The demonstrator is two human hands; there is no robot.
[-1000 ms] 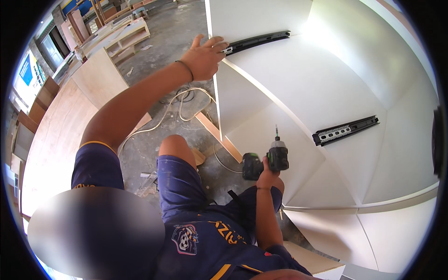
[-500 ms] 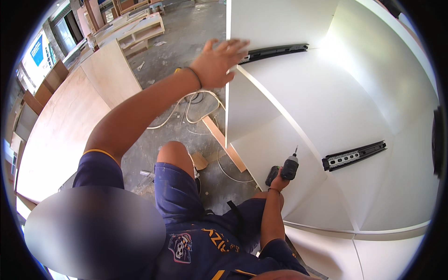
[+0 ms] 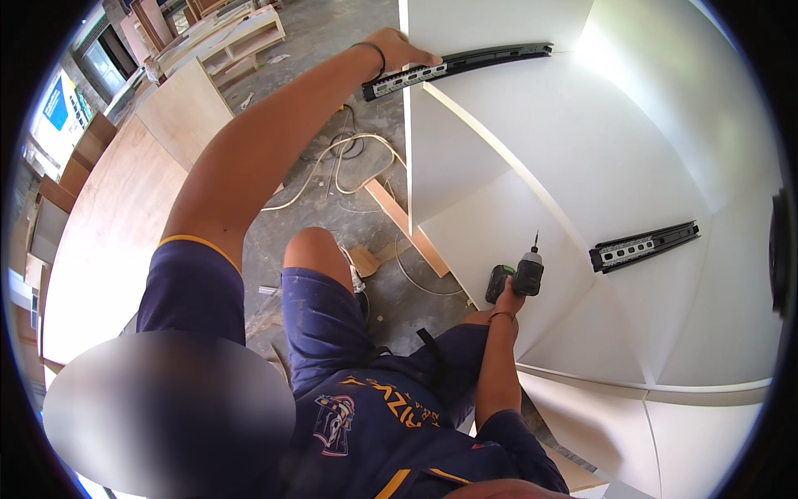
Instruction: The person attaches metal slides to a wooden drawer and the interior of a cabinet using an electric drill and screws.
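Note:
My left hand is closed on a black and silver drawer slide, at the end nearer me. The fingertips are hidden behind it, and the thumb lies along its top. This slide runs across a white panel, and its perforated silver end sticks out past the panel's front edge. In my right hand is a black cordless drill, its thin bit pointing up and away from me. To the right of the drill, a second drawer slide lies against the white cabinet's inner surface.
A white divider edge curves between the two slides. On the grey floor are a pale looped cable and a wooden strip. Large plywood panels stand at the left, with wooden frames behind them.
My left hand has gone from spread fingers to a grip on the upper drawer slide, whose front end now shows. The drill stays in my right hand. The whole view has shifted slightly.

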